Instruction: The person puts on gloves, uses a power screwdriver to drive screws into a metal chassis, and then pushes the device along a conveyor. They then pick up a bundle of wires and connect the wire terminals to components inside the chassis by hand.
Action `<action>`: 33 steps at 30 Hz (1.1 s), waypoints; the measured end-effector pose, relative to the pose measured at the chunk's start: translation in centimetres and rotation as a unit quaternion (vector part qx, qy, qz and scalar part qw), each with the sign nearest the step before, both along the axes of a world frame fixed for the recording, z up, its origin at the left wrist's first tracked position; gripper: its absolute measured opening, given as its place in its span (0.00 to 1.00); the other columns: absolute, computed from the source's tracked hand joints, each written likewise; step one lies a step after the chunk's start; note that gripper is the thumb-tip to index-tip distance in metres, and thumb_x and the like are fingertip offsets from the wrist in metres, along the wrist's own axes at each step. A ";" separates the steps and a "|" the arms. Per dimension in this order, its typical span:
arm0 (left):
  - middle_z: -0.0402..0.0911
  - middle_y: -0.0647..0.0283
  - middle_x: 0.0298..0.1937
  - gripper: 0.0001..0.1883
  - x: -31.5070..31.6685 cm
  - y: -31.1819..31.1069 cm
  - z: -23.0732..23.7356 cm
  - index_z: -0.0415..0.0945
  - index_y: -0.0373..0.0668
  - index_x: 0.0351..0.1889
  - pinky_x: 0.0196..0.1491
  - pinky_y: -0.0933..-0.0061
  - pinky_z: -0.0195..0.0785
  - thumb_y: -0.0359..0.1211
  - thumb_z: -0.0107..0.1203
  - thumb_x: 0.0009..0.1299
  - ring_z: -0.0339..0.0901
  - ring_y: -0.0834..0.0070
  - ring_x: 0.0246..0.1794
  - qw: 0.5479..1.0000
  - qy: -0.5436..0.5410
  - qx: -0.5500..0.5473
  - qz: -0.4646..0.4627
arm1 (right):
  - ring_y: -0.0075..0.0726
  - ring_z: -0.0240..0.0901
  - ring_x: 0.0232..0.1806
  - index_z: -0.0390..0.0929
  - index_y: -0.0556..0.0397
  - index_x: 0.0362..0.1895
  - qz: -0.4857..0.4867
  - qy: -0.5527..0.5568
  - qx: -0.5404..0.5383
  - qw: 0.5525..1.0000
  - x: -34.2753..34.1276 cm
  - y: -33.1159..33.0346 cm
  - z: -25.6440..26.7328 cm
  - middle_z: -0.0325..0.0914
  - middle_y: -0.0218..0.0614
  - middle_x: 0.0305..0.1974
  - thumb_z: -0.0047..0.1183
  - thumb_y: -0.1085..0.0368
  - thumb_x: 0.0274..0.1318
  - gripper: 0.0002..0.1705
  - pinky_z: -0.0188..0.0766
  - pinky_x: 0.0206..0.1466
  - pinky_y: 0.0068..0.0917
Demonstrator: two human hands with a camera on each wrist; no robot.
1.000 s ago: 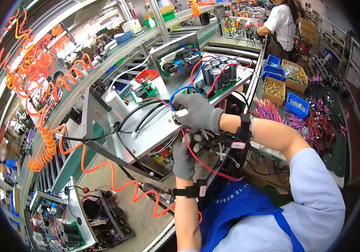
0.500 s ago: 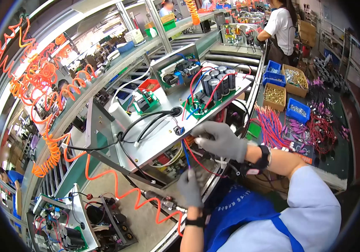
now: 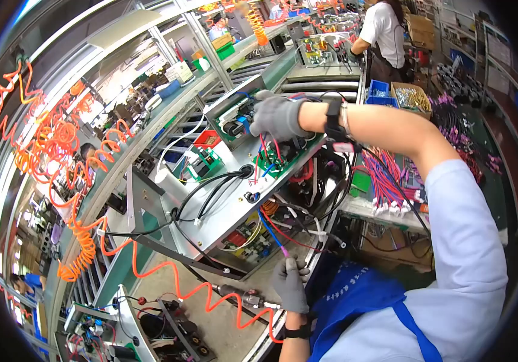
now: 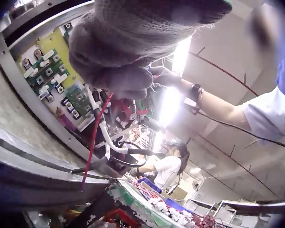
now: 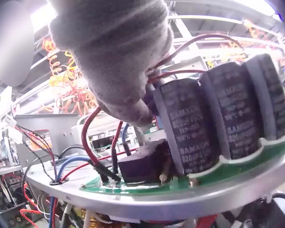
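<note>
In the head view my left hand [image 3: 290,286], gloved in grey, pinches the purple end [image 3: 285,251] of a blue wire [image 3: 273,231] below the metal chassis [image 3: 214,224]. My left glove [image 4: 118,47] fills the top of the left wrist view. Above the chassis, my right hand [image 3: 278,117] reaches in among the parts on its top. The right wrist view has the right glove [image 5: 116,57] with fingers bent down beside black capacitors [image 5: 187,126] on a green board [image 5: 209,176]. Red wires [image 5: 87,135] pass by it; whether the fingers hold one is hidden.
A coiled orange hose [image 3: 174,277] and an air tool [image 3: 244,295] lie below the chassis. Another assembly [image 3: 123,329] stands lower left. Wire bundles [image 3: 386,181] and a box of fasteners [image 3: 412,96] are on the right bench. A person [image 3: 383,33] stands farther back.
My right hand has left the chassis's front edge and moved up and back over the capacitors. My left hand has moved down, and the blue wire now runs to it.
</note>
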State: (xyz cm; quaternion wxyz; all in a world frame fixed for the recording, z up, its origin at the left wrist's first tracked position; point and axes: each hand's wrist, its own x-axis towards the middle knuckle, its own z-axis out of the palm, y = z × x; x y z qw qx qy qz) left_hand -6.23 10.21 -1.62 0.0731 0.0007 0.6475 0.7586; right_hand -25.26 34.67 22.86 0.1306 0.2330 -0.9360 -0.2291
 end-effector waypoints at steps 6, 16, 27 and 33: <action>0.82 0.60 0.33 0.16 3.2 -1.6 -1.2 0.77 0.33 0.49 0.26 0.83 0.67 0.38 0.51 0.76 0.76 0.81 0.25 0.998 -0.043 -0.030 -0.030 | 0.38 0.76 0.37 0.79 0.39 0.26 0.063 0.198 0.051 0.977 1.4 2.9 3.7 0.79 0.28 0.26 0.59 0.57 0.41 0.06 0.65 0.52 0.37; 0.79 0.59 0.50 0.22 2.0 4.5 0.0 0.70 0.33 0.62 0.49 0.74 0.72 0.40 0.47 0.78 0.77 0.75 0.46 0.970 0.149 0.060 -0.182 | 0.60 0.77 0.25 0.74 0.48 0.42 -0.127 -0.015 -0.363 0.923 24.9 2.8 -14.3 0.75 0.47 0.20 0.43 0.47 0.67 0.19 0.72 0.27 0.50; 0.50 0.77 0.18 0.18 -1.5 9.2 3.1 0.69 0.43 0.45 0.22 0.77 0.45 0.49 0.45 0.78 0.46 0.85 0.17 0.935 -0.094 0.301 -0.164 | 0.63 0.76 0.30 0.72 0.46 0.45 -0.200 -0.074 -0.539 0.815 32.5 -5.6 -27.1 0.76 0.51 0.27 0.41 0.47 0.70 0.18 0.69 0.33 0.55; 0.47 0.78 0.15 0.19 -0.6 9.5 1.6 0.70 0.42 0.40 0.17 0.80 0.40 0.49 0.41 0.79 0.44 0.87 0.13 0.915 -0.028 0.356 -0.186 | 0.60 0.76 0.32 0.75 0.44 0.44 -0.230 -0.060 -0.560 0.794 38.3 -5.4 -28.7 0.78 0.47 0.29 0.41 0.45 0.69 0.19 0.70 0.35 0.51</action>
